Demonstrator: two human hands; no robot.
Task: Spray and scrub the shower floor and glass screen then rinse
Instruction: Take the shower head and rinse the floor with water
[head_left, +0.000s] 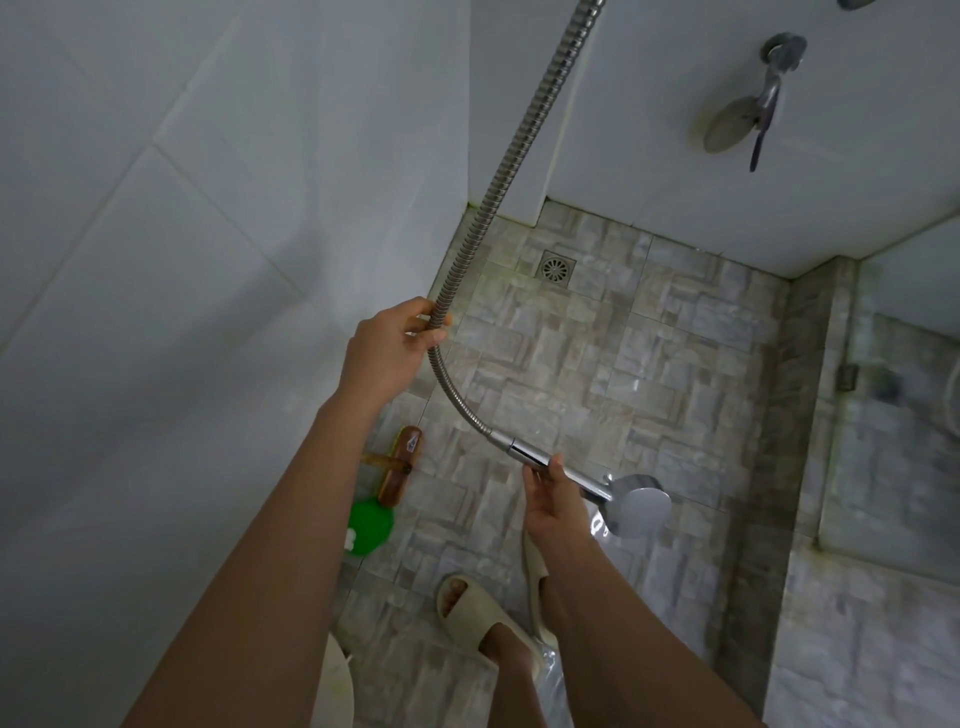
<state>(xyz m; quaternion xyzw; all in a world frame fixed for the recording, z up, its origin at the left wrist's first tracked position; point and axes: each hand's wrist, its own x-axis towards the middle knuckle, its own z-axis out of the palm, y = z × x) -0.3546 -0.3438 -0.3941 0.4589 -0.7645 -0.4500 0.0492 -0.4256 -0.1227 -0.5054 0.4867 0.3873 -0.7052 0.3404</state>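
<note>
Fingers (540, 480) of R hand grip shower head (636, 504); L hand (384, 348) holds hose (509, 171).

Left hand (387, 349) raised and curled; right hand (551, 498) lower, apparently gripping.

Grey stone-pattern tiled shower floor (613, 374) open across middle, from square metal drain (557, 267) toward right curb. Ribbed metal hose (511, 156) cuts diagonally through air beside white tiled left wall (156, 260). Wooden scrub brush (401, 465) and round green lid (370, 527) crowd left wall base. 2 beige slippers (478, 613) occupy near floor. Chrome wall tap (769, 93) projects from far wall.
</note>
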